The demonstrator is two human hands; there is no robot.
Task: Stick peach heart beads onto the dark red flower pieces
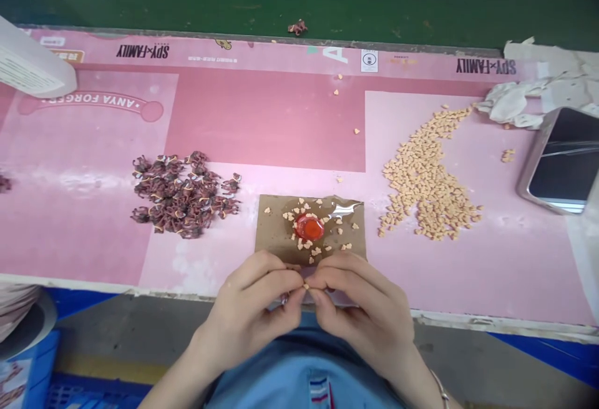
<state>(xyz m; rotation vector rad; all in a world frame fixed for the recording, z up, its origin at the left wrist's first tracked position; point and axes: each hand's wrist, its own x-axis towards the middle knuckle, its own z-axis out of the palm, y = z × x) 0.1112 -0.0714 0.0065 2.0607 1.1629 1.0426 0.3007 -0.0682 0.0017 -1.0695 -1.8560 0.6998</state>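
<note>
My left hand (262, 300) and my right hand (358, 300) meet at the table's front edge, thumbs and forefingers pinched together. A tiny tan piece (306, 286) shows between the fingertips. Bits of a small dark brown figure (284, 298) peek out under my left fingers; most of it is hidden. Just beyond my hands lies a brown card (274, 240) with a glossy film. On it sits a red, shallow round blob or cap (311, 228), ringed by scattered tan pieces. To the left is a heap of small dark brown figures (182, 197); to the right spreads a pile of tan pieces (430, 184).
A phone (568, 162) lies at the right beside crumpled white paper (510, 103). A white bottle (35, 62) leans in from the upper left. One brown figure (297, 27) rests on the green surface (397, 6) behind the pink table mat (266, 115).
</note>
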